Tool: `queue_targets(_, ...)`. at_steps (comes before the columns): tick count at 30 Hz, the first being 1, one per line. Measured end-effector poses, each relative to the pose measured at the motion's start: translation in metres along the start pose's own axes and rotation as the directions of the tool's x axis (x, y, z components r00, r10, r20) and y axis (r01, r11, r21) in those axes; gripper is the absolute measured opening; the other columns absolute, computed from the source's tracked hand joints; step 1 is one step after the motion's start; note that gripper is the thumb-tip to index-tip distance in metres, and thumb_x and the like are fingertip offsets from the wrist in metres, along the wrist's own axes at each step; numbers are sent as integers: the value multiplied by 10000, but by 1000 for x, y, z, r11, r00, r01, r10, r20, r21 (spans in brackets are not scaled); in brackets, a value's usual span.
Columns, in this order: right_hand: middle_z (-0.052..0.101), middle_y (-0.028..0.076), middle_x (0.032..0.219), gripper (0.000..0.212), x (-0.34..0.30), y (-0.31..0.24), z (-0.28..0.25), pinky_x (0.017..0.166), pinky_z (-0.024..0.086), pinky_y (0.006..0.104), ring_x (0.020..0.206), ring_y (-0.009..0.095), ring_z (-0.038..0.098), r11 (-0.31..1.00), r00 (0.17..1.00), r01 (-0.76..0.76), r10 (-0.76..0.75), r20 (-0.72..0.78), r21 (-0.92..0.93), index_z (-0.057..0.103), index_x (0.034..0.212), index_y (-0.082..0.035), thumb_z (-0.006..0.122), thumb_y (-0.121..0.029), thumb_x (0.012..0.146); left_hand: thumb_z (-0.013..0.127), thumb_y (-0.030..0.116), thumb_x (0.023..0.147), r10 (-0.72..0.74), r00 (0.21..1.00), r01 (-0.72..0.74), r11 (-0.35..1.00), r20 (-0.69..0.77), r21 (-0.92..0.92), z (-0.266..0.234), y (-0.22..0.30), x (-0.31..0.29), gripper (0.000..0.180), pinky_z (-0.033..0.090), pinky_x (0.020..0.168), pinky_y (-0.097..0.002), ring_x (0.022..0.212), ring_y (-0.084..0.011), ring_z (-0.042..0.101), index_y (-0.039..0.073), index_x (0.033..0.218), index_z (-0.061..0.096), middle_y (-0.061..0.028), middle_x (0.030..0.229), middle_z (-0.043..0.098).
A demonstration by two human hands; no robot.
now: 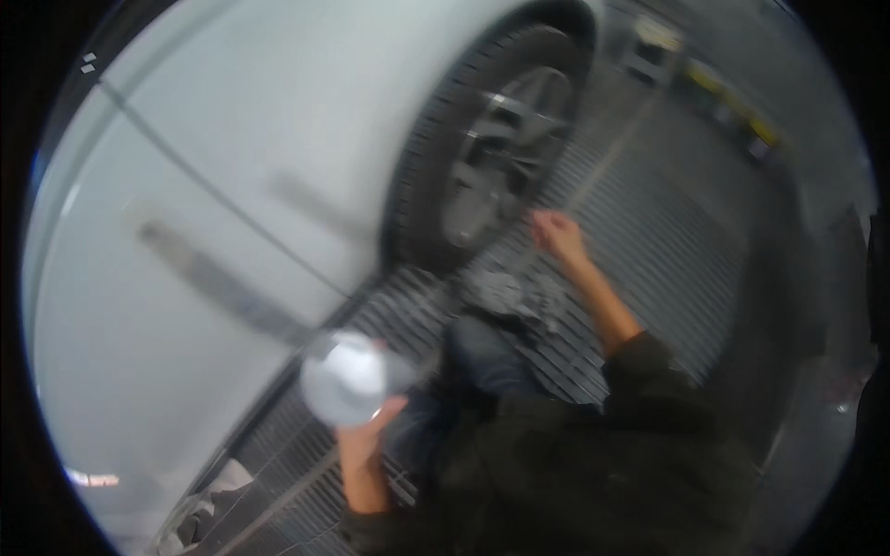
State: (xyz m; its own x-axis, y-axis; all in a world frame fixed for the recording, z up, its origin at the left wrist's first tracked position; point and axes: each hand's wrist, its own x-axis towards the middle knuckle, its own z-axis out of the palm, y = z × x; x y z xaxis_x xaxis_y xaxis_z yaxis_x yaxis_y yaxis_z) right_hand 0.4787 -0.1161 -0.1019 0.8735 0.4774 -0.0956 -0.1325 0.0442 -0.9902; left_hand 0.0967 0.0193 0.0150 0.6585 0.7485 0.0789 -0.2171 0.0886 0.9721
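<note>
My left hand (371, 422), low and left of the middle, grips a round white-and-silver object (345, 378). It has a pale, shiny round face; blur hides its exact kind. Beside it stands the pale side panel of a car (232, 111), with a long grey streak (218, 283) on its lower part. My right hand (559, 236) is up near the bottom of the car's wheel (501, 148), apart from the tyre. Its fingers are closed together; whether something small is between them cannot be made out.
Crumpled grey material (510, 295) lies on the slatted floor grating (667, 232) by my legs. Crumpled pale paper or sheeting (218, 486) lies along the car's lower edge. Containers with yellow parts (732, 107) and a boxy pale item (654, 46) stand far off at the right.
</note>
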Motion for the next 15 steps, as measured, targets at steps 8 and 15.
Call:
queue_targets(8,629,153,1118,683,-115,264,-122,847,487,468,1027,263,602,687,667,-723,669,-328,-71,584,1210,-14,766,-530,800,955,385,586,114,982,-81,974,-149,214,-27,-12,-30,965,505,906,-388,1112,-283,574,4,1324,464,-167,1206,581)
queue_targets(15,553,204,1355,924,-74,270,-100,966,433,533,1243,321,527,689,711,-699,697,-89,-189,470,1405,16,748,-604,780,964,385,573,119,982,-69,951,-149,302,-29,-6,-20,948,495,910,-396,1093,-271,577,13,1299,480,-169,1197,586)
